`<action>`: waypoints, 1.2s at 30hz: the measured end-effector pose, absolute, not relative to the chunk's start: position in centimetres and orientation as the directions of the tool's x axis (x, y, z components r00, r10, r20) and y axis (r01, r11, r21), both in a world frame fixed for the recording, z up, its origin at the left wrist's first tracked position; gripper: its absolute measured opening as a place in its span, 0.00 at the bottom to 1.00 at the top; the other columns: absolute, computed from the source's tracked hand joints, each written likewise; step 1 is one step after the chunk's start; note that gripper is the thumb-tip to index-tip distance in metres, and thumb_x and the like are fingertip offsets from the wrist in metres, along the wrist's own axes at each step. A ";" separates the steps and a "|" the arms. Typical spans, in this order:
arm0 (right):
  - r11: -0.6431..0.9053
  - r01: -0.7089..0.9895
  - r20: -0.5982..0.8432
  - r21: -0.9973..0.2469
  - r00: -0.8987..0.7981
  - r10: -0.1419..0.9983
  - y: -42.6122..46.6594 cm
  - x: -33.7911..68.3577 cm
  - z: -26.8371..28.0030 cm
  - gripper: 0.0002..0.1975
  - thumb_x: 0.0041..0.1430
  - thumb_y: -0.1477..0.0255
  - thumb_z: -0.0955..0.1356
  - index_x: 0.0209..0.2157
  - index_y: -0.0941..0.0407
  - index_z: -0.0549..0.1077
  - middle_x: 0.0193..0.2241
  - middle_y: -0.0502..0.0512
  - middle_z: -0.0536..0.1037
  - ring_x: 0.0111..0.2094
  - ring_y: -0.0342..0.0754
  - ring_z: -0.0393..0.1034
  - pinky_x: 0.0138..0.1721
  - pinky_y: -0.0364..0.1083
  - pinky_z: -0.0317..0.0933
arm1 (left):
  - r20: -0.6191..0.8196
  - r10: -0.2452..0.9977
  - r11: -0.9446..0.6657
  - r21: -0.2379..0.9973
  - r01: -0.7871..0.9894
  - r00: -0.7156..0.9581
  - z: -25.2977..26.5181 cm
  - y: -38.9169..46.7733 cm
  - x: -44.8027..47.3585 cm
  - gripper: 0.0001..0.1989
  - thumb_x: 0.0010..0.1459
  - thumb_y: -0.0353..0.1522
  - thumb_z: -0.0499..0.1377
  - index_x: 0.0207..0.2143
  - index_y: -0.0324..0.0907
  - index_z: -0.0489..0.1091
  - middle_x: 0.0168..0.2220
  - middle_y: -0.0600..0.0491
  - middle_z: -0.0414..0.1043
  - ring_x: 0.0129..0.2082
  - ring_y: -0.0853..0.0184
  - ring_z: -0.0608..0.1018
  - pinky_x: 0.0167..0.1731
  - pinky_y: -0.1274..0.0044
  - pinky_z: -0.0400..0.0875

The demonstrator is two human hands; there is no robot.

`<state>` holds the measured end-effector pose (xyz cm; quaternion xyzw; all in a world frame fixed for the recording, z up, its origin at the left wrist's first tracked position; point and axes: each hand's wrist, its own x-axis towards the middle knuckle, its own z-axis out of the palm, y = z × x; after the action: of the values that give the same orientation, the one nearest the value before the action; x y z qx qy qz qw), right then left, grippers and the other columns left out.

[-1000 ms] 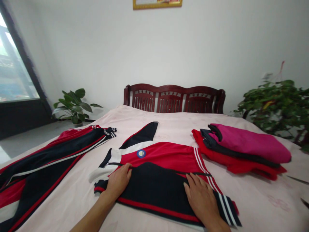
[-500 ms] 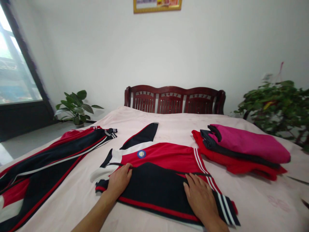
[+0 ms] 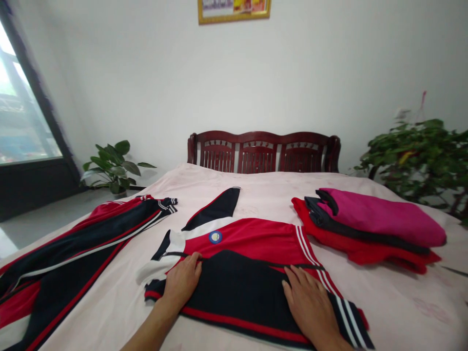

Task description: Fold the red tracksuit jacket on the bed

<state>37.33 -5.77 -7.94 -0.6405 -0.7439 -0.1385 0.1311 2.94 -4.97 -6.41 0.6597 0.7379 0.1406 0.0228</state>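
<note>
A red, white and navy zip-up jacket (image 3: 252, 241) with a round blue badge lies on the bed in front of me. Its near sleeve (image 3: 241, 292) is folded across the body, while the far sleeve (image 3: 217, 207) stretches out behind. My left hand (image 3: 184, 280) rests on the jacket near the collar, fingers lying on the cloth by the zip. Flat on the folded sleeve near the striped hem is my right hand (image 3: 309, 302), its fingers stretched out and slightly spread.
To the left lie more navy and red clothes (image 3: 84, 253). A stack of folded clothes (image 3: 380, 217), magenta on top, sits at the right. Pink sheet (image 3: 270, 195) covers the bed, with a wooden headboard (image 3: 258, 151) behind. Potted plants (image 3: 113, 165) stand on both sides.
Both hands stay on the jacket in nearly the same places. The view has shifted slightly; the folded sleeve lies as before.
</note>
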 end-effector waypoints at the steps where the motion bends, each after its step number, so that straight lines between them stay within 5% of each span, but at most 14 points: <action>1: 0.142 0.989 0.363 0.039 -0.146 0.920 -5.8 37.3 -8.0 0.23 0.67 0.64 0.59 0.56 0.58 0.74 0.57 0.63 0.74 0.58 0.61 0.66 0.58 0.60 0.57 | 0.150 0.980 0.089 0.259 0.962 -0.131 -6.4 -5.0 2.8 0.13 0.68 0.34 0.47 0.49 0.46 0.68 0.46 0.51 0.79 0.46 0.62 0.80 0.42 0.73 0.70; 8: 0.158 0.987 0.235 0.031 -0.161 0.959 -5.4 35.7 -7.4 0.23 0.65 0.65 0.60 0.57 0.52 0.74 0.59 0.59 0.73 0.61 0.62 0.64 0.61 0.62 0.56 | 0.260 0.962 -0.043 0.444 0.895 -0.083 -5.2 -2.9 1.6 0.16 0.65 0.32 0.49 0.50 0.45 0.73 0.50 0.50 0.77 0.51 0.62 0.77 0.54 0.70 0.69; 14: 0.465 0.865 0.116 -0.191 -0.450 0.885 -2.4 30.7 -2.7 0.22 0.69 0.62 0.58 0.54 0.56 0.74 0.54 0.60 0.76 0.56 0.57 0.68 0.57 0.56 0.60 | 0.209 0.969 -0.213 0.442 0.871 0.131 -3.8 3.7 4.5 0.22 0.60 0.25 0.49 0.53 0.40 0.73 0.54 0.49 0.77 0.54 0.64 0.76 0.58 0.73 0.66; 18: 0.593 0.754 0.162 -0.284 -0.572 0.804 0.8 27.3 -2.2 0.20 0.71 0.64 0.57 0.52 0.57 0.73 0.49 0.59 0.77 0.51 0.53 0.69 0.54 0.51 0.60 | 0.158 0.936 -0.352 0.411 0.841 0.315 -4.4 8.0 7.3 0.21 0.65 0.29 0.47 0.55 0.43 0.73 0.56 0.54 0.75 0.56 0.70 0.75 0.58 0.80 0.64; 22: 0.575 0.789 0.172 -0.218 -0.549 0.818 2.3 25.5 -4.2 0.19 0.70 0.62 0.58 0.48 0.56 0.76 0.45 0.60 0.75 0.47 0.55 0.68 0.50 0.53 0.61 | 0.097 0.906 -0.420 0.330 0.845 0.412 -5.9 10.2 7.8 0.21 0.69 0.34 0.45 0.59 0.44 0.69 0.62 0.53 0.69 0.64 0.68 0.68 0.65 0.73 0.57; 26: 0.594 0.780 0.194 -0.196 -0.563 0.803 1.8 25.3 -5.5 0.19 0.68 0.61 0.61 0.56 0.49 0.72 0.46 0.59 0.73 0.47 0.55 0.67 0.48 0.53 0.61 | 0.090 0.917 -0.399 0.235 0.886 0.389 -7.3 11.1 6.6 0.26 0.69 0.39 0.48 0.66 0.43 0.60 0.70 0.47 0.54 0.70 0.56 0.55 0.67 0.58 0.48; 32: 0.606 0.777 0.172 -0.171 -0.582 0.795 1.1 25.2 -5.4 0.20 0.67 0.61 0.62 0.57 0.47 0.71 0.46 0.59 0.73 0.47 0.56 0.67 0.45 0.52 0.62 | 0.145 0.936 -0.338 0.113 0.934 0.321 -7.9 12.6 5.7 0.26 0.70 0.39 0.46 0.67 0.43 0.56 0.71 0.43 0.49 0.70 0.54 0.54 0.66 0.58 0.48; 36: 0.652 0.735 0.184 -0.189 -0.625 0.758 2.4 26.0 -4.4 0.19 0.70 0.60 0.58 0.49 0.49 0.77 0.41 0.56 0.77 0.42 0.52 0.70 0.44 0.49 0.63 | 0.149 0.936 -0.336 0.098 0.937 0.320 -8.0 12.9 5.7 0.26 0.70 0.40 0.45 0.68 0.46 0.56 0.71 0.45 0.49 0.70 0.56 0.54 0.66 0.59 0.49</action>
<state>26.02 2.38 -4.42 -0.4146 -0.9002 0.0479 0.1243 5.67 12.87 -8.01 0.8124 0.5761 0.0897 -0.0033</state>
